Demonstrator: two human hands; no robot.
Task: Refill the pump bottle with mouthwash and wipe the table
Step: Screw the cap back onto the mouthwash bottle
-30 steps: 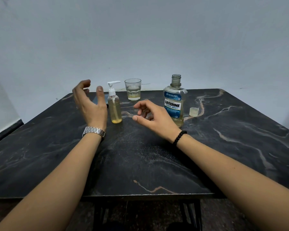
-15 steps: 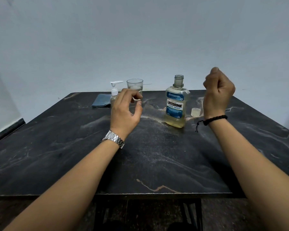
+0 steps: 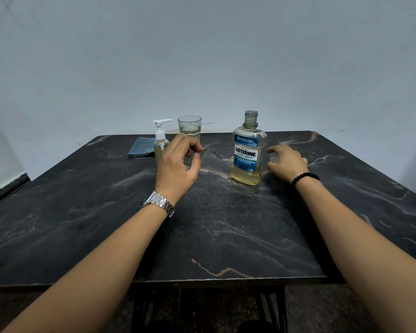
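With the uncapped mouthwash point(image 3: 247, 155) as the centre, the right hand point(image 3: 287, 162) spreads loose over the cap just right of it, likely to pick it up, while the left hand point(image 3: 179, 167), loosely curled and empty, hovers left, before the pump bottle point(image 3: 161, 143).

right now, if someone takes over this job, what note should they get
Left hand: loosely curled, holds nothing, in front of the pump bottle and glass.
Right hand: open, lowered over the loose cap, right of the mouthwash bottle.
Done: mouthwash bottle uncapped.
Left: pump still on its bottle; refill, then wipe the table with the blue cloth at the back.
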